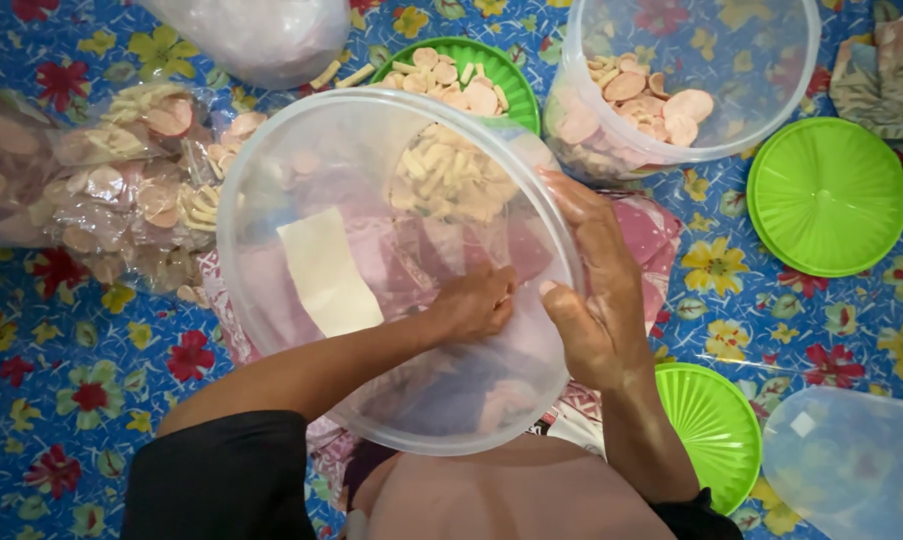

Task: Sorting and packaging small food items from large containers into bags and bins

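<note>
floral blue mat (771, 300) lay beneath; left hand (476, 305) reached inside the clear plastic tub (301, 180), fingers curled together, right hand (596, 290) clamping its rim.

The whole ground is covered by a blue floor covering (51, 400) printed with red, yellow and white flowers. A patterned cloth (891, 70) is seen at the upper right corner. Even, soft light is cast throughout; no walls, windows or furniture are shown.
</note>
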